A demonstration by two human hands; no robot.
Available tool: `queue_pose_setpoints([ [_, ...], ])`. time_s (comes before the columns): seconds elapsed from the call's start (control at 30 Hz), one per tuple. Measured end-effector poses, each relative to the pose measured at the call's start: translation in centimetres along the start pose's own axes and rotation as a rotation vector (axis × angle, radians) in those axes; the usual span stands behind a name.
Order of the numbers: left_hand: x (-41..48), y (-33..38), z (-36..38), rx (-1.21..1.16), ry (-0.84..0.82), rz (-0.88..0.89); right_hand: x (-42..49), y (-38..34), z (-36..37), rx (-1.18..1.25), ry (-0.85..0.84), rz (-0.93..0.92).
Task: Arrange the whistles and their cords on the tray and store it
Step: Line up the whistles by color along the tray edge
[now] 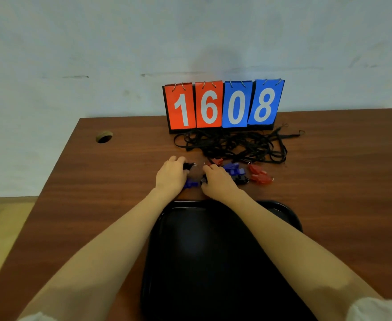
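Head view: left hand (170,174) pinches a black whistle (188,166) — right hand (217,180), fingers curled, rests on others; its grip is unclear — beyond the bare tray (290,210).

Beyond the one glossy black plastic tray (213,251) lie small plastic whistles: at least two red, three blue and two black, partly hidden. One tangled heap of black cords (232,144), uncountable. Four flip-number cards (224,105).

I've got both bare forearms stretched forward, palms down — my left hand (171,174) curls its fingers in a closed grip around something small and black, my right hand (218,181) lies cupped, fingers bent, its grip unclear.
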State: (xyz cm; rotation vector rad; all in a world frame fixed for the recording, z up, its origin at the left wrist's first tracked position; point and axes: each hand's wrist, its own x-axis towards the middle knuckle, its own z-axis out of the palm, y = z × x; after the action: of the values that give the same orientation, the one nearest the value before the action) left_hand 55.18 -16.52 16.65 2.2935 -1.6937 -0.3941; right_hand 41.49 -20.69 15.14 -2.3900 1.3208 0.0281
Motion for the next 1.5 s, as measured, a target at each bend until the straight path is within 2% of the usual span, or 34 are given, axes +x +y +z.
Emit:
queue_pose_setpoints([
  [0.1, -1.8, 0.1, -0.4, -0.048, 0.092, 0.030, -0.2, 0.2, 0.3, -0.047, 0.013, -0.014],
  [0.23, -5.2, -0.1, -0.5, -0.056, 0.110, 0.054, -0.9, 0.5, 0.4, -0.072, 0.060, -0.039],
  [0.37, -9.4, -0.9, 0.1, -0.071, 0.122, 0.058, -2.7, 1.1, 0.0, 0.017, 0.241, -0.074],
  [0.47, -11.9, -1.4, 1.2, 0.063, 0.136, 0.082, -4.9, 1.1, -0.3, 0.077, 0.328, -0.167],
  [0.6, -13.7, -2.1, 2.7, 0.165, 0.131, 0.034, -8.6, 0.4, 0.4, 0.107, 0.252, -0.274],
  [0.77, -14.8, -2.3, 3.0, 0.151, 0.169, 0.007, -11.4, -0.4, 1.9, 0.083, 0.077, -0.283],
  [0.87, -15.6, -2.5, 2.8, 0.133, 0.225, 0.078, -12.2, -0.8, 2.7, 0.067, 0.044, -0.289],
  [0.97, -16.7, -3.5, 3.1, 0.202, 0.194, 0.212, -12.5, -1.1, 3.5, 0.050, 0.004, -0.280],
  [1.13, -17.4, -3.9, 3.2, 0.285, 0.166, 0.234, -12.6, -1.8, 3.9, 0.117, -0.108, -0.136],
  [1.37, -16.7, -3.8, 2.5, 0.334, 0.151, 0.136, -12.4, -2.0, 5.2, 0.056, -0.080, -0.083],
  [1.5, -16.5, -4.1, 2.7, 0.342, 0.186, 0.177, -11.8, -2.6, 5.0, 0.089, -0.029, -0.072],
])
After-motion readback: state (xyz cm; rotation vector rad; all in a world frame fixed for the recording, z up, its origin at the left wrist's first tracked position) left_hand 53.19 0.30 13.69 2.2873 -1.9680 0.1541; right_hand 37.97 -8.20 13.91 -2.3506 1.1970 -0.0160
